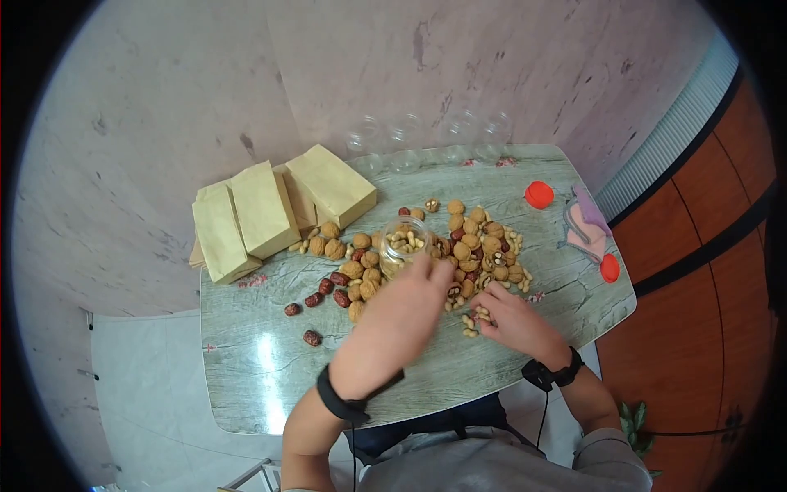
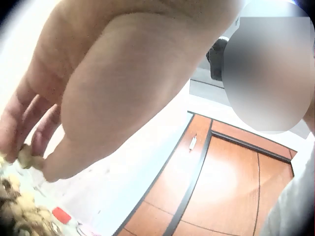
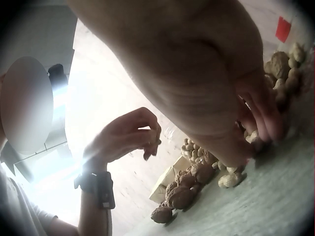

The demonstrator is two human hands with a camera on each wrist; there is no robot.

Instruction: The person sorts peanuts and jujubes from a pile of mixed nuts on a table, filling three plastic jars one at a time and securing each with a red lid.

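Note:
An open clear jar with peanuts inside stands among walnuts, red dates and peanuts. My left hand is at the jar's near right side, overlapping it in the head view. Its thumb and fingers pinch a peanut, seen in the left wrist view. To the right, low over the tabletop, my right hand holds a peanut between thumb and fingers. Loose peanuts lie beside its thumb in the right wrist view.
Tan paper bags lie at the back left. Several clear jars line the table's back edge. Red lids and a pink and grey cloth are at the right. A few dates lie at the front left.

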